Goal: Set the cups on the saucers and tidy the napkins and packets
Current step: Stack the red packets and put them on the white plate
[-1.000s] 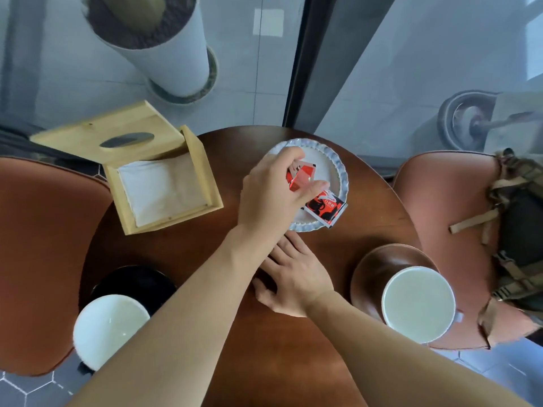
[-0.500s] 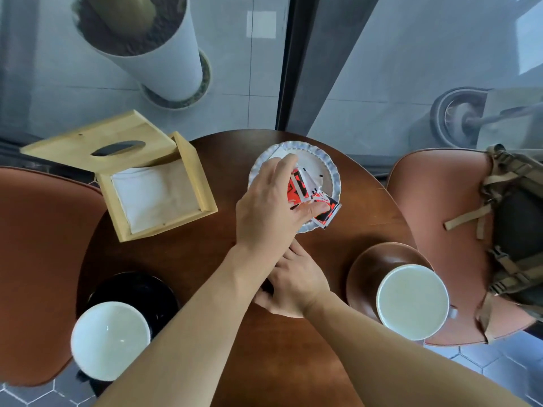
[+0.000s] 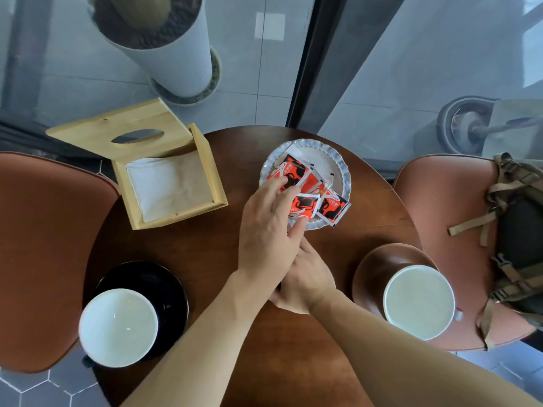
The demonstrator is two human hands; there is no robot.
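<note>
Packets [image 3: 305, 195] lay heaped in the scalloped dish [image 3: 338, 163] at the far side of the desk [image 3: 211, 239].
They looked light, thin and slick (best pinched by an edge); the left hand [image 3: 269, 230] rested spread-fingered on them, while the right hand [image 3: 305, 277] lay beneath it, grip unclear.

Your two forearms enter from the bottom of the frame, both bare, with no sleeve or cuff in sight. Your left hand [image 3: 266, 230] and right hand [image 3: 305, 277], mid-frame, are bare as well: no gloves, rings, watch or wristband show. Short, unpainted fingernails.
</note>
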